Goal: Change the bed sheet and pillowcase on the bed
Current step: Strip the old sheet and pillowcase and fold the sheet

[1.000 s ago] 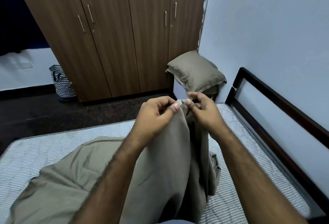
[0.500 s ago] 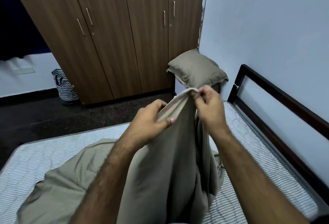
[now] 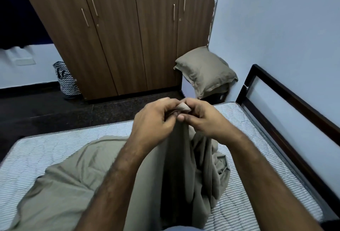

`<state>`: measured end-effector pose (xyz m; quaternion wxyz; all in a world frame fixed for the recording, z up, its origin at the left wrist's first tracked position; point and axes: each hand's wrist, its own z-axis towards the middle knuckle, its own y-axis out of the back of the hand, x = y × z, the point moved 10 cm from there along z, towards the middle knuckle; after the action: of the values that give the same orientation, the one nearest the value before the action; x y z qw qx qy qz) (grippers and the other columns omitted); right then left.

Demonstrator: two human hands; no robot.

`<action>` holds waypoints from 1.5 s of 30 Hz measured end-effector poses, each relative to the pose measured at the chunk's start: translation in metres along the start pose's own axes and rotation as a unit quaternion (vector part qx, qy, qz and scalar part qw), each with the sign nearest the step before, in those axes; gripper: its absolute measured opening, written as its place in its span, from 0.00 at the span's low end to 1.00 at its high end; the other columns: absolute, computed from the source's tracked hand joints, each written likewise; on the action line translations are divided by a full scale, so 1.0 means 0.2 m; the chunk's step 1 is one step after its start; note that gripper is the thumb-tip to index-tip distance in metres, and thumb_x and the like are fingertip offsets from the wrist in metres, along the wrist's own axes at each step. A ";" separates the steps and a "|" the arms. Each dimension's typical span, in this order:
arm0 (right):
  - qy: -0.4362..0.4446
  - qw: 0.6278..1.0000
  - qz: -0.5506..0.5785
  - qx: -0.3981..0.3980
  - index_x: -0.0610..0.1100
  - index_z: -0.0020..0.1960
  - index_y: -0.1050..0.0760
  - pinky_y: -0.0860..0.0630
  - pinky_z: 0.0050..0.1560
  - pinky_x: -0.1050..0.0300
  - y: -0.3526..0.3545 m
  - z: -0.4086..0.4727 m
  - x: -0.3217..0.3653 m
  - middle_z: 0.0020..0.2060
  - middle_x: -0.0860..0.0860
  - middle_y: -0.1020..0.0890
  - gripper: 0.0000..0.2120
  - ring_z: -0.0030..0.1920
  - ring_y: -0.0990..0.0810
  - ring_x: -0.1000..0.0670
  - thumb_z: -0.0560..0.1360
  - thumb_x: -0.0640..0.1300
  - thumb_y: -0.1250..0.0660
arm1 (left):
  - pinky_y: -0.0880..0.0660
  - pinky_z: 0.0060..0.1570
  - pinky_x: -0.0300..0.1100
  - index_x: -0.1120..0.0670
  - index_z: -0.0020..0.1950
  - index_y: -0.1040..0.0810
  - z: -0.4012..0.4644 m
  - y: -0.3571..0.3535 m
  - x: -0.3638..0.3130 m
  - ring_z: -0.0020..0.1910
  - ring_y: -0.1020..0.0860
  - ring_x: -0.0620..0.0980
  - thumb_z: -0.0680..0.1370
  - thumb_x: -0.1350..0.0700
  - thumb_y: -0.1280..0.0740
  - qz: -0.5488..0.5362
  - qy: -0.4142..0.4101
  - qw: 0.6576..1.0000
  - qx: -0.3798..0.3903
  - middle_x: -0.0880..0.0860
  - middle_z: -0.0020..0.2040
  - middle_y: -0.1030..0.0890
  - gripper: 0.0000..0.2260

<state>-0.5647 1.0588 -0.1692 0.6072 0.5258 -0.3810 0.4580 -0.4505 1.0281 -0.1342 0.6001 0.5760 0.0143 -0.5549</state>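
Both hands, the left hand [image 3: 154, 118] and right hand [image 3: 204, 118], pinch one corner of the soft, light sheet [image 3: 180, 157], which hangs limp below them and looks best held by its corners.

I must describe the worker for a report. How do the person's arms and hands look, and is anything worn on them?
Both forearms are bare to the bottom edge of the picture, with visible hair and no sleeves. The left hand and right hand show no gloves, rings, watch or bracelet.
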 end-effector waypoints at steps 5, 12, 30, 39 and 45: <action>0.012 0.989 0.114 -0.089 0.40 0.45 0.27 0.37 0.26 0.70 0.11 -0.05 0.06 0.27 0.56 0.25 0.06 0.25 0.33 0.61 0.80 0.36 0.33 | 0.26 0.43 0.40 0.53 0.51 0.19 -0.03 -0.04 0.05 0.42 0.22 0.47 0.77 0.54 0.28 -0.251 0.021 0.967 0.048 0.50 0.43 0.18 0.05; -0.005 0.993 0.099 -0.068 0.42 0.48 0.27 0.48 0.24 0.54 0.07 -0.07 0.07 0.25 0.52 0.31 0.05 0.23 0.41 0.53 0.80 0.41 0.31 | 0.32 0.39 0.47 0.57 0.44 0.17 -0.07 -0.13 0.23 0.36 0.28 0.51 0.81 0.54 0.31 -0.301 0.075 0.949 0.052 0.55 0.35 0.22 0.09; -0.026 0.917 -0.027 -0.397 0.54 0.47 0.24 0.25 0.41 0.52 0.63 -0.05 -0.06 0.35 0.55 0.18 0.09 0.35 0.23 0.56 0.73 0.57 0.28 | 0.24 0.36 0.45 0.44 0.40 0.22 0.02 0.13 0.23 0.38 0.20 0.46 0.72 0.39 0.27 0.046 0.142 0.987 -0.061 0.43 0.32 0.20 0.11; -0.020 0.998 0.024 0.052 0.37 0.57 0.23 0.26 0.41 0.55 -0.06 0.06 0.09 0.39 0.44 0.20 0.11 0.40 0.23 0.52 0.80 0.44 0.30 | 0.22 0.45 0.50 0.39 0.54 0.23 0.06 0.15 -0.04 0.48 0.20 0.44 0.72 0.50 0.29 0.078 0.017 0.997 -0.005 0.39 0.46 0.18 0.12; -0.015 0.957 -0.006 -0.290 0.49 0.40 0.24 0.32 0.36 0.55 0.40 0.08 -0.04 0.30 0.55 0.24 0.09 0.32 0.28 0.57 0.79 0.48 0.31 | 0.20 0.49 0.48 0.44 0.50 0.20 0.00 0.08 0.20 0.45 0.19 0.39 0.72 0.45 0.23 -0.049 0.109 0.990 0.072 0.42 0.44 0.15 0.11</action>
<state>-0.6430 1.0432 -0.1504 0.7305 0.3366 -0.5030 0.3162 -0.4245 0.9971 -0.1499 0.5242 0.6730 0.0678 -0.5174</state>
